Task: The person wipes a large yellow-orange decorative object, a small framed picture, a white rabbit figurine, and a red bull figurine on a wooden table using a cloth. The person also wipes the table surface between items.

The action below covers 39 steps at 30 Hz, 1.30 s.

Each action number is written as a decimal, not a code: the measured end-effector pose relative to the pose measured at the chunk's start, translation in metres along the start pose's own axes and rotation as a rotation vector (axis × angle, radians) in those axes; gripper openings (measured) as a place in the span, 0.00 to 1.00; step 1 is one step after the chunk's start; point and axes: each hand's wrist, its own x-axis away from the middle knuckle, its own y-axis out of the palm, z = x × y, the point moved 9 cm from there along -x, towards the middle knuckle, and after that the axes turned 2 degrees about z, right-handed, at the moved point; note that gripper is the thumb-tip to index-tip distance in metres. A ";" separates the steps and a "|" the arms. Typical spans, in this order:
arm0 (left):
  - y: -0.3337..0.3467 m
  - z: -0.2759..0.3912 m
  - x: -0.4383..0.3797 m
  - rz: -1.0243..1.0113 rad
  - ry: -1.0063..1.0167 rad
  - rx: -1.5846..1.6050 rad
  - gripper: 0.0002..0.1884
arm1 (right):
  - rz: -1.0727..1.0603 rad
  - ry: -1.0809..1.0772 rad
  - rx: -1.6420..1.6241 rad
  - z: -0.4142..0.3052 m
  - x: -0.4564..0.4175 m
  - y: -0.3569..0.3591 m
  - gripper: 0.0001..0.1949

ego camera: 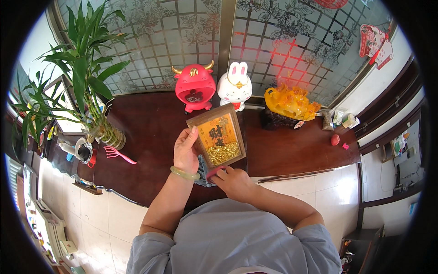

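My left hand (185, 145) grips the left edge of a wooden shadow-box frame (242, 137), its thumb over the front. Inside the tilted frame are an orange sheet bearing writing and a heap of gold-coloured bits. Just below its bottom edge, my right hand (236, 182) has a dark pink cloth (214, 172) pinched in its fingers. Whether the cloth touches the frame is hard to tell. Partly hidden behind both hands, a dark grey patterned object (202, 171) lies on the brown wooden cabinet top (150, 130). A pale green bangle (184, 173) circles my left wrist.
Along the back stand a red bull figurine (195, 87), a white rabbit figurine (234, 87) and a yellow-orange carved ornament (291, 104). A potted lucky bamboo (111, 135) and a pink hand-shaped scratcher (119, 154) are at left. A red round object (335, 139) lies at right.
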 end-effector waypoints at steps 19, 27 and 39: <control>0.007 -0.001 0.016 0.004 0.003 -0.031 0.09 | 0.566 0.231 0.210 0.055 -0.042 -0.113 0.21; 0.011 -0.010 0.018 -0.087 0.005 -0.016 0.07 | 0.493 0.152 0.236 0.024 -0.061 -0.086 0.18; 0.012 0.005 0.018 -0.054 0.085 -0.055 0.08 | 0.624 0.257 0.372 0.055 -0.046 -0.109 0.18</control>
